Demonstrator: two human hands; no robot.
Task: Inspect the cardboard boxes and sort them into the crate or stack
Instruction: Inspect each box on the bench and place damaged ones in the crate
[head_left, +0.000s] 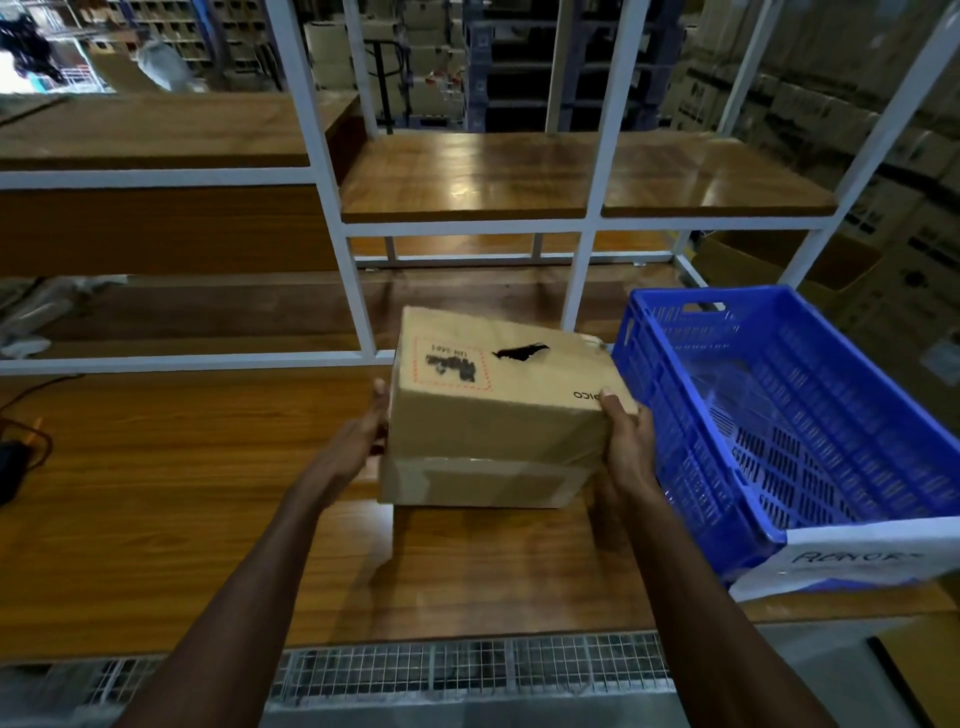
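A brown cardboard box (498, 410) is held above the wooden table between both hands, tilted. Its top face shows a black torn hole, a red dotted square with smudged ink, and small black lettering. My left hand (363, 441) presses flat against the box's left side with the fingers straight. My right hand (626, 441) grips the right near corner, thumb on top. A blue slatted plastic crate (675, 415) stands right of the box with nothing seen inside; a white label with handwriting hangs on its near end.
The wooden table (182, 519) runs left and near. A white metal frame (332, 208) carries wooden shelves behind. Black cables (21, 447) lie at the left edge. An open carton (789, 265) sits behind the crate. A wire-mesh grille (467, 670) lines the table's front.
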